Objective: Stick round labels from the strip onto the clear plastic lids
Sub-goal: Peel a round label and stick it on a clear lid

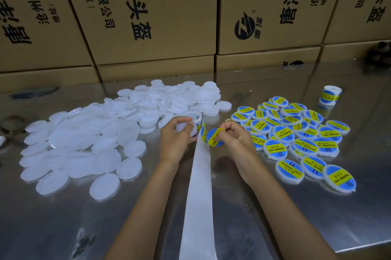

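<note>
My left hand [176,139] grips a clear plastic lid [187,127] together with the label roll [195,118] at the table's middle. My right hand [234,138] pinches a round blue-and-yellow label [212,136] that is partly peeled off the strip. The white backing strip [198,185] runs from the roll down toward me between my forearms. A big heap of plain clear lids [95,132] lies to the left. A pile of labelled lids [296,132] lies to the right.
The work surface is a shiny metal table [275,206]. A second label roll [330,95] stands at the far right. Stacked cardboard boxes [148,16] form a wall along the table's far edge. The table's right front edge shows at the lower right.
</note>
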A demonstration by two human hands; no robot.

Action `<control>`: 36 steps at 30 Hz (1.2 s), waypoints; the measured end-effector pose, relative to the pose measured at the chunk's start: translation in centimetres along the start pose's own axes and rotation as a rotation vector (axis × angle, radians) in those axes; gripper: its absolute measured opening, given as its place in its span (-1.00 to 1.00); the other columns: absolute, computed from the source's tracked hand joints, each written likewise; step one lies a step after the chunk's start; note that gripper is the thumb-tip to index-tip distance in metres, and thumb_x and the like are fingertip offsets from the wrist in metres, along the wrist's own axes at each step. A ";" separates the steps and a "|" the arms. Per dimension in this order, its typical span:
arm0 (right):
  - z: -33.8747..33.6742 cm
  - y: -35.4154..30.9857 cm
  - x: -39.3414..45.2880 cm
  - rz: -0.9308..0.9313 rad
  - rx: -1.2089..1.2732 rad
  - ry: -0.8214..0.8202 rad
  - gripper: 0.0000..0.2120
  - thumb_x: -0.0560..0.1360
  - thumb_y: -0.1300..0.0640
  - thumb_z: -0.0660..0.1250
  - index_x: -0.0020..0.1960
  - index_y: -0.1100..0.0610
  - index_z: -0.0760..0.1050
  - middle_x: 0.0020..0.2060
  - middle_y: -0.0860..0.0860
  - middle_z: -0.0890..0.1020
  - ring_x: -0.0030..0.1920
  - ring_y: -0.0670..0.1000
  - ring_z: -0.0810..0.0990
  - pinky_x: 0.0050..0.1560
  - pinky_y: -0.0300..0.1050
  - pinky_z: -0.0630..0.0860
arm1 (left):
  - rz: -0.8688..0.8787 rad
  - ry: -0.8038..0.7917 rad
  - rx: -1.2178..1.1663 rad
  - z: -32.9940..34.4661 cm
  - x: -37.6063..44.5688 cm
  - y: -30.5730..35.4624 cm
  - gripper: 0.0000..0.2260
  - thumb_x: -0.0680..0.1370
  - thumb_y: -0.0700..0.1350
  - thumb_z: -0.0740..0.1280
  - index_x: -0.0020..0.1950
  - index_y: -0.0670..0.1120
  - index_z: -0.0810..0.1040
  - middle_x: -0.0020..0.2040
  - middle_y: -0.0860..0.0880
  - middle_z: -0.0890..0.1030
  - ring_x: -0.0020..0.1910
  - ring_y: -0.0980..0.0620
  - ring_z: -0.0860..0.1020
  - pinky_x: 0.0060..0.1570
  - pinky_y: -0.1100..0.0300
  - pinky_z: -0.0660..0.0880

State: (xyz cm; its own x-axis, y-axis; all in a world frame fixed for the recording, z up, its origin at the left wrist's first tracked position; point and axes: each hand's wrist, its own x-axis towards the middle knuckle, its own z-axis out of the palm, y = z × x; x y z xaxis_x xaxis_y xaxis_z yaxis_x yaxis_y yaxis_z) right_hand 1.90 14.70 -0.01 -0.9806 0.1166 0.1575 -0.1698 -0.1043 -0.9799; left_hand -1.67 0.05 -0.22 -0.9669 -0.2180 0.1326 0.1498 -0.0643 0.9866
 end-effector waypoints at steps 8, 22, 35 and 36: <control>-0.4 -0.6 0.3 0.018 0.300 -0.004 -0.80 0.50 0.44 0.31 -0.06 0.15 0.46 -0.20 0.05 0.63 -0.18 0.00 0.61 -0.20 -0.18 0.55 | 0.086 -0.025 -0.108 -0.4 -0.7 2.5 -0.61 0.64 -0.36 0.20 0.28 0.06 0.58 0.32 -0.12 0.52 0.23 -0.16 0.59 -0.18 0.27 0.63; 0.4 -0.4 0.7 -0.261 0.073 0.134 -0.71 0.43 0.39 0.46 -0.05 0.07 0.47 -0.17 -0.07 0.60 -0.17 -0.07 0.64 -0.15 -0.24 0.58 | -0.156 -0.421 -0.355 2.1 -2.5 3.2 -0.61 0.64 -0.26 0.07 0.28 -0.04 0.61 0.15 -0.11 0.70 0.06 -0.03 0.68 -0.08 0.19 0.62; 0.3 0.0 0.6 -0.320 -0.067 0.157 -0.73 0.39 0.22 0.49 -0.07 -0.03 0.45 -0.18 -0.10 0.59 -0.20 0.02 0.62 -0.13 0.06 0.58 | -0.119 -0.432 -0.258 2.3 -2.8 3.1 -0.60 0.62 -0.28 0.08 0.24 0.01 0.64 0.13 -0.10 0.71 0.14 -0.08 0.67 0.08 0.14 0.62; 0.3 0.0 0.6 -0.319 -0.073 0.159 -0.74 0.38 0.18 0.49 -0.07 -0.03 0.45 -0.18 -0.10 0.59 -0.20 0.06 0.62 -0.14 0.08 0.58 | -0.118 -0.430 -0.253 2.3 -2.9 3.1 -0.59 0.62 -0.28 0.08 0.23 0.02 0.64 0.14 -0.10 0.71 0.14 -0.09 0.67 0.09 0.14 0.62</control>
State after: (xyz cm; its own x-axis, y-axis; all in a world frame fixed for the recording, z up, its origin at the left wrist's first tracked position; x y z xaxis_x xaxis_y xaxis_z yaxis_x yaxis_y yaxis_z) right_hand 1.32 14.47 0.13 -0.8510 0.2849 0.4412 -0.4514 0.0326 -0.8917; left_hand 1.09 2.69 2.71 -0.9698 0.2221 0.1007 0.0279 -0.3092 0.9506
